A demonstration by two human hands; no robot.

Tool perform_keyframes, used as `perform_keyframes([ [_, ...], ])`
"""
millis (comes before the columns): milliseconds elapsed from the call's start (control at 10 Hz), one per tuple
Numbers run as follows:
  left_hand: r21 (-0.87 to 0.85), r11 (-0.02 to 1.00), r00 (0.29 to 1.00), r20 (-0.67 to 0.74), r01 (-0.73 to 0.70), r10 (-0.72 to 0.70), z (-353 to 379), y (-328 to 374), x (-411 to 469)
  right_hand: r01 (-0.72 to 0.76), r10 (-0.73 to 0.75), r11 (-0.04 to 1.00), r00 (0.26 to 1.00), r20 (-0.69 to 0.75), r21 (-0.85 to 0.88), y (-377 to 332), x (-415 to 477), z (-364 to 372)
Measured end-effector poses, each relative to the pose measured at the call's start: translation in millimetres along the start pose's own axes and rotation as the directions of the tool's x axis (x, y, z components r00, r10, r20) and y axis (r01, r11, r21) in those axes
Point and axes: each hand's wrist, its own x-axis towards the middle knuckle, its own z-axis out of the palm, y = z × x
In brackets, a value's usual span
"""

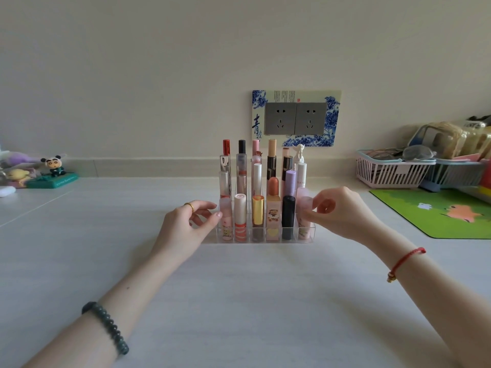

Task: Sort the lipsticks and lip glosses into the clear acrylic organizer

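Observation:
The clear acrylic organizer (259, 241) stands mid-table, and lipsticks and lip glosses fill its rows upright. The front row holds a pink bear-print tube (225, 219), a striped tube (240, 221), a gold-capped one (258, 211), a square bear-print lipstick (273, 216), a black tube (288, 216) and a pale pink tube (303, 228). My right hand (341, 211) pinches the cap of that pale pink tube at the front right corner. My left hand (186, 224) is at the organizer's left end, fingers apart, thumb tip touching the bear-print tube's side.
A wall socket plate (296, 118) is behind the organizer. Cartoon figurines (53, 168) stand at the far left. On the right are a pink slatted basket (393, 168) with glasses, more baskets behind it, and a green mat (441, 213).

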Motion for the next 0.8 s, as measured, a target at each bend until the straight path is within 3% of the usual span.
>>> perform_keyframes([
  [600, -0.007, 1.000, 1.000, -0.002, 0.005, -0.005, -0.6, 2.2, -0.4, 0.063, -0.063, 0.998, 0.998, 0.020, -0.008, -2.4, -4.1, -7.8],
  [700, -0.012, 1.000, 1.000, 0.016, 0.020, -0.020, -0.8, 1.1, 0.0, 0.067, -0.069, 0.995, 0.997, -0.024, -0.071, -4.2, -4.0, -21.5],
  [800, -0.034, 0.996, 0.994, 0.077, 0.078, -0.075, 0.5, -0.2, -0.1, 0.176, -0.123, 0.975, 0.934, -0.335, 0.133, -16.6, -12.4, -45.2],
])
